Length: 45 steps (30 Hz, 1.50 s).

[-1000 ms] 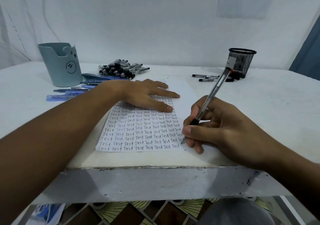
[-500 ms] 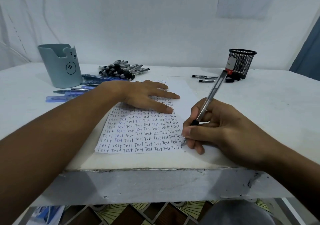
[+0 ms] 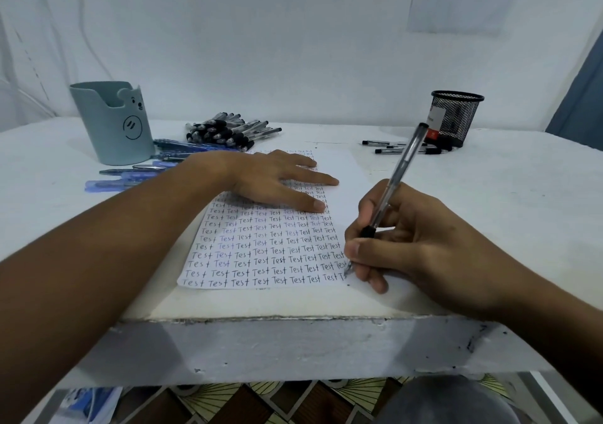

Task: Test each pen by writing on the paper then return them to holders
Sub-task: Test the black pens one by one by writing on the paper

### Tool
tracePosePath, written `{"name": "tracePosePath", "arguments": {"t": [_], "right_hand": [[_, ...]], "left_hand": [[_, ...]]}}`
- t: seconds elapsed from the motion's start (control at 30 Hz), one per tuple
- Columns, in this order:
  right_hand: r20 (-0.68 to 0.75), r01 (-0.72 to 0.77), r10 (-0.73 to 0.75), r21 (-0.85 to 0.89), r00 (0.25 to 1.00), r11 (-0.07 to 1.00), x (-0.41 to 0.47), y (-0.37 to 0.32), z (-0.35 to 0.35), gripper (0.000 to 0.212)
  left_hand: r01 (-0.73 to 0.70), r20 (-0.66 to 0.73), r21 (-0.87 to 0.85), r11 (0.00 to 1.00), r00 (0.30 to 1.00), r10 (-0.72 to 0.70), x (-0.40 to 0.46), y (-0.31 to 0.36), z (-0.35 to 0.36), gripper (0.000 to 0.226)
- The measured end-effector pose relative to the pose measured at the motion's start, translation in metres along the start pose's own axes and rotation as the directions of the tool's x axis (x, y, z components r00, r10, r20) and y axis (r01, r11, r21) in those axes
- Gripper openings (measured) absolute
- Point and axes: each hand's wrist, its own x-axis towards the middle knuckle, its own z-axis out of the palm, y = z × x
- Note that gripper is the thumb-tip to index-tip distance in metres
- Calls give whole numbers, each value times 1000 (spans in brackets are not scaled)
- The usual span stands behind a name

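Clearly light and stiff, the pen [image 3: 394,185] sits pinched in the right hand [image 3: 411,244] at its black grip near the tip, the best hold, tip touching the paper [image 3: 270,247] at its bottom row. Flat, the left hand [image 3: 277,182] presses the thin, slide-prone sheet down.

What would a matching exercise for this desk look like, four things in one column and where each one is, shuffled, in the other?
Things:
1. mesh cup
2. bear cup
3. pen
4. paper

Places:
A. far left of the table
B. in the right hand, tip on the sheet
C. far right of the table
D. flat under the left hand

Pairs: 1-C, 2-A, 3-B, 4-D
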Motion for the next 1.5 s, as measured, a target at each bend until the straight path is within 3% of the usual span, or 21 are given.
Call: {"name": "tracePosePath", "arguments": {"t": [0.47, 0.63, 0.83, 0.97, 1.27, 1.33, 1.43, 1.5], "right_hand": [[-1, -23, 23, 20, 1000, 1000, 1, 1, -2, 20], [-59, -22, 29, 105, 998, 994, 2, 5, -2, 19], [-85, 9, -13, -48, 996, 999, 0, 5, 0, 21], [-24, -9, 10, 18, 1000, 1000, 2, 6, -2, 23], [-74, 21, -17, 48, 997, 999, 5, 14, -3, 22], [-98, 0, 14, 144, 995, 990, 7, 16, -4, 23], [-123, -54, 92, 284, 988, 957, 15, 15, -3, 24], [-147, -81, 131, 305, 981, 949, 26, 10, -5, 14]], "left_hand": [[3, 4, -8, 1000, 1000, -3, 0, 0, 1, 68], [0, 1, -2, 1000, 1000, 0, 0, 0, 0, 68], [-4, 6, -3, 1000, 1000, 4, 0, 0, 0, 68], [-8, 6, 0, 1000, 1000, 8, 0, -1, 1, 66], [-29, -4, -11, 1000, 1000, 29, 6, -7, 3, 68], [-48, -52, -37, 998, 998, 46, 9, -14, 4, 65], [-96, -234, -90, 991, 969, 73, 13, -23, 6, 63], [-78, -343, -69, 995, 938, 49, 13, -28, 5, 57]]}}
